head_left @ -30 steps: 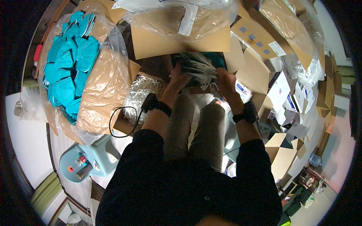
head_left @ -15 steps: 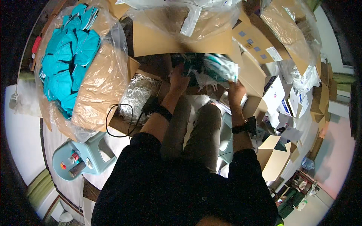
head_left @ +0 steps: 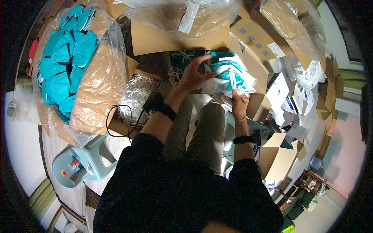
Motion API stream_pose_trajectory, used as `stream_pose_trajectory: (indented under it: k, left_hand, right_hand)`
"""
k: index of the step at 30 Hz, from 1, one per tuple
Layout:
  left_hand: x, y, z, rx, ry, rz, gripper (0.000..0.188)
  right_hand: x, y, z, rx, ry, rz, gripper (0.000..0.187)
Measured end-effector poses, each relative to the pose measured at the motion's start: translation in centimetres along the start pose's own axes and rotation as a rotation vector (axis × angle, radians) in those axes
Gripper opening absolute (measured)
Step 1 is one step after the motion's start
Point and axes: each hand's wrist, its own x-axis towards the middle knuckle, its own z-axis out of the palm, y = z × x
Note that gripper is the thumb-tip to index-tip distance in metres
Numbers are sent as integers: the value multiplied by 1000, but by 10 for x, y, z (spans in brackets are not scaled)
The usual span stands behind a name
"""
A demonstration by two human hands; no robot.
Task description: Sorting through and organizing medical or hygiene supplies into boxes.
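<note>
In my right hand (head_left: 239, 104) is a teal and white bundle (head_left: 234, 77) in clear plastic, with white strips like shredded paper across it. The fingers grip its lower near edge. My left hand (head_left: 195, 73) is just left of the bundle, its thumb and forefinger spread apart. I cannot tell whether its fingertips touch the plastic. Behind my left hand, dark teal items (head_left: 182, 58) with white paper shreds lie in shadow under the flap of a cardboard box (head_left: 155, 39).
On the left, many teal caps (head_left: 62, 50) sit in a plastic-lined carton. A box of white shredded paper (head_left: 136, 93) stands beside my left forearm. A pale blue stool (head_left: 95, 171) holds bottles. Cartons (head_left: 278, 157) and a white box (head_left: 277, 93) crowd the right.
The bundle has come nearer and is less blurred, with my right hand lower on it. My left hand has risen out of the box's shadow to the right, its fingers spreading.
</note>
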Motion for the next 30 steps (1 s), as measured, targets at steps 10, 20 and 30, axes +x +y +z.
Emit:
stream_pose_trajectory:
  k: [10,20,30]
  left_hand:
    - [2,-19,-8,-39,108,-147,15]
    - [15,-87,-40,736,350,5,28]
    - [2,27,2,207,-411,162,51]
  right_hand:
    - [-19,15,-50,5,-17,-90,6]
    - [-46,-4,-77,-161,37,-51,10]
    - [-65,-29,-63,-459,27,-258,16]
